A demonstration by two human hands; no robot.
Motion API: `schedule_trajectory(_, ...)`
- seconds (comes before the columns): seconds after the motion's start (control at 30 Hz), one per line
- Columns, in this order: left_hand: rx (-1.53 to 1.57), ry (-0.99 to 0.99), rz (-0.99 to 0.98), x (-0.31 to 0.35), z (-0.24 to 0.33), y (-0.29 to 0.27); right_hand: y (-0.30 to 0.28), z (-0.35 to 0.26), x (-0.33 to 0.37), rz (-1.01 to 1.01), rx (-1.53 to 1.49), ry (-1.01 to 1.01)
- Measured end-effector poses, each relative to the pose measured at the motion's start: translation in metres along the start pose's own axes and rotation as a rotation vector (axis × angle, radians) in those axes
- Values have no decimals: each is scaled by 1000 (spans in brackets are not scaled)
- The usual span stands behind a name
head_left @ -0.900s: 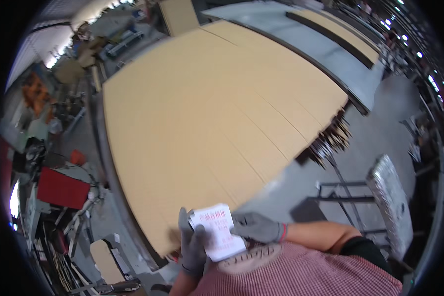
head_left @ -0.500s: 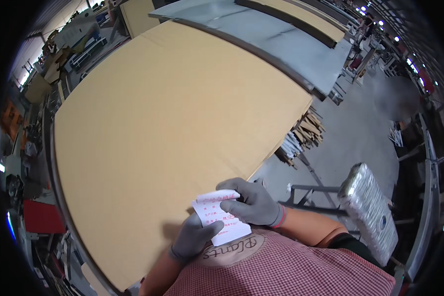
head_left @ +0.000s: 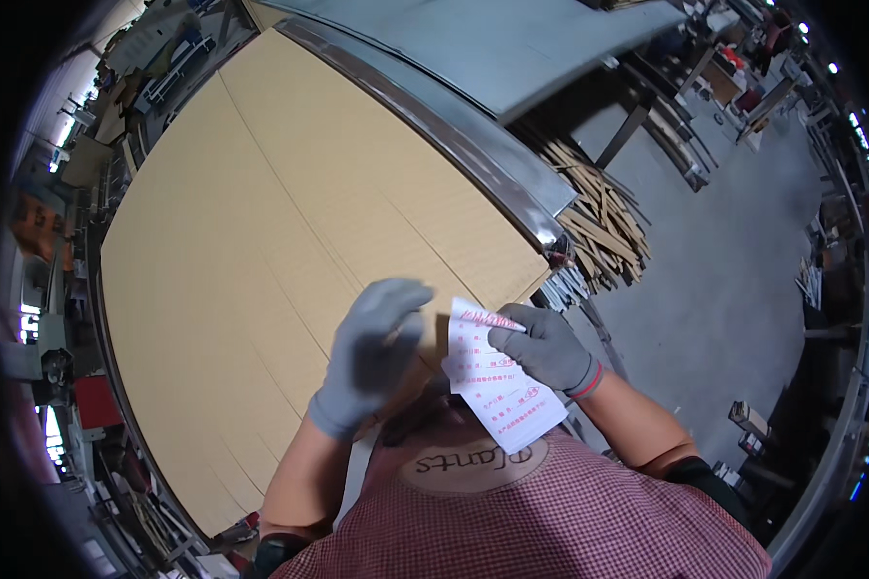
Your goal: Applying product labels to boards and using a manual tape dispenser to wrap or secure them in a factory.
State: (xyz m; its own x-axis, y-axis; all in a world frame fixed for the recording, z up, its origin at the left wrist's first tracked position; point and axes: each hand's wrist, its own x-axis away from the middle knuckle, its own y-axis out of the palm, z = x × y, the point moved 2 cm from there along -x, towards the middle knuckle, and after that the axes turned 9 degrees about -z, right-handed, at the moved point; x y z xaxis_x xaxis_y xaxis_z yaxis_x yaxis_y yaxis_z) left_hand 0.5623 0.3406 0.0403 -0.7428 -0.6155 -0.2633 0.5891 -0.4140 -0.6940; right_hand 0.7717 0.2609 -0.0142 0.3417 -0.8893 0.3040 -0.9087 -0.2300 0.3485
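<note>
Head view: your right grip (head_left: 543,349) pinches the printed white slips (head_left: 512,417), fanned out in front of your checked garment (head_left: 512,516). Your left grip (head_left: 369,338) has come off them, loosely curled, nothing visible inside, above the tan cardboard (head_left: 232,241); the right now carries them alone.

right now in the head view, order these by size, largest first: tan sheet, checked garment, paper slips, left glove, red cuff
Tan sheet
Checked garment
Paper slips and left glove, too alike to rank
Red cuff
</note>
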Motion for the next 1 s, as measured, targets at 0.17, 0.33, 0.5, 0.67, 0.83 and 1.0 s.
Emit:
schedule_trajectory(0.17, -56, -146, -441, -68, 10, 33, -35, -6, 7, -110, 249, -17)
schedule_trajectory(0.33, 194, -405, -67, -88, -81, 35, -52, -28, 38, -160, 98, -41)
schedule_trajectory(0.5, -423, -214, 306, -81, -74, 39, -51, -27, 26, 74, 521, 1)
schedule_trajectory(0.67, 51, -27, -83, -49, 13, 35, -39, -26, 1, -27, 714, -60)
schedule_trajectory(0.83, 358, -405, -44, -12, -27, 32, -18, -22, -12, -155, 392, -72)
schedule_trajectory(1.0, -217, -308, 184, -7, -78, -1, -18, -15, -16, -175, 311, 66)
